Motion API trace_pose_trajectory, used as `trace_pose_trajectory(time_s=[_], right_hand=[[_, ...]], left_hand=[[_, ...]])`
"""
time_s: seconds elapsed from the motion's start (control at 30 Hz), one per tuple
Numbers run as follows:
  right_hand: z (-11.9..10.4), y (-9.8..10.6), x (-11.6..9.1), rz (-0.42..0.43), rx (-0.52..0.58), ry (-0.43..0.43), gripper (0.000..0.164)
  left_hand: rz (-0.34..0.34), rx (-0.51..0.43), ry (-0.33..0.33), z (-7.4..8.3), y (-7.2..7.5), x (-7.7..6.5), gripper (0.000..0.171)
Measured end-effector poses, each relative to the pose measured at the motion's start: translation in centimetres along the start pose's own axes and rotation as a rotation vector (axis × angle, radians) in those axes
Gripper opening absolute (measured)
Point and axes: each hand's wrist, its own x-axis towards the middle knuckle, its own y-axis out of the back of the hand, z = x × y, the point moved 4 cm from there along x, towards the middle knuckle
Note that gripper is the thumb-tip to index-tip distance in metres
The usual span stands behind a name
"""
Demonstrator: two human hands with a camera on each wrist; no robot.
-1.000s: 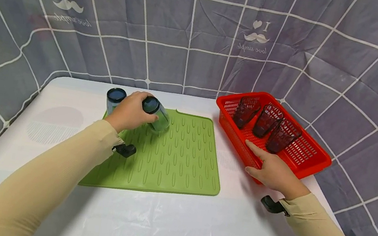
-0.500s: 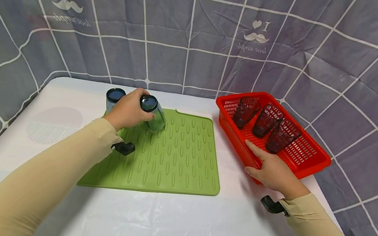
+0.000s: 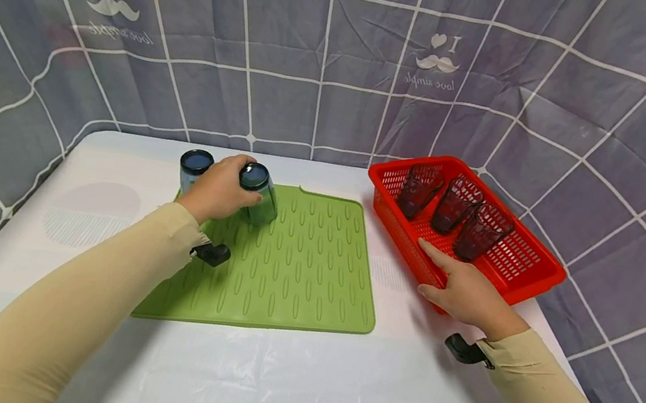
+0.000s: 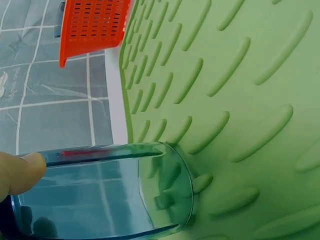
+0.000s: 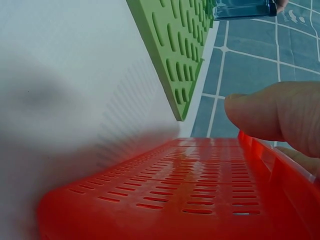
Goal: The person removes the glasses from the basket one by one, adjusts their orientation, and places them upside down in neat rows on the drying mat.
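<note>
My left hand [image 3: 219, 191] grips a blue drinking glass [image 3: 260, 200] near its thick base, which faces up. In the left wrist view, the mouth of this glass [image 4: 125, 187] meets the ribbed green mat [image 4: 220, 95], and my thumb lies along its side. A second blue glass [image 3: 194, 165] stands base up just left of that hand, partly covered by it. At the red plastic basket [image 3: 397, 231], my right hand [image 3: 464, 287] rests over the near left rim, index finger straight and thumb on the outer side. Several dark purplish glasses [image 3: 457, 205] lean inside the basket.
The green mat [image 3: 297, 282] lies on a white-covered table [image 3: 281, 385], left of the basket. A grey curtain [image 3: 360, 45] with white grid lines hangs close behind and along both sides. A black wrist camera [image 3: 212, 254] sits under the left sleeve.
My left hand has shifted slightly left with the blue glass, which has gone from tilted to nearly upright on the mat. My right hand has stayed at the basket rim.
</note>
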Motion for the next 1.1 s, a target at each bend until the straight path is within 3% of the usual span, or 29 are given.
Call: trace_pose_trajectory(time_s=[0.57, 1.1], right_hand=[[-0.1, 0.1, 0.0, 0.002, 0.003, 0.004, 0.084], [-0.1, 0.1, -0.1, 0.005, 0.006, 0.000, 0.084]], left_hand=[[0.023, -0.125, 0.015, -0.8, -1.4, 0.2, 0.083], [0.065, -0.191, 0.012, -1.0, -1.0, 0.5, 0.083]])
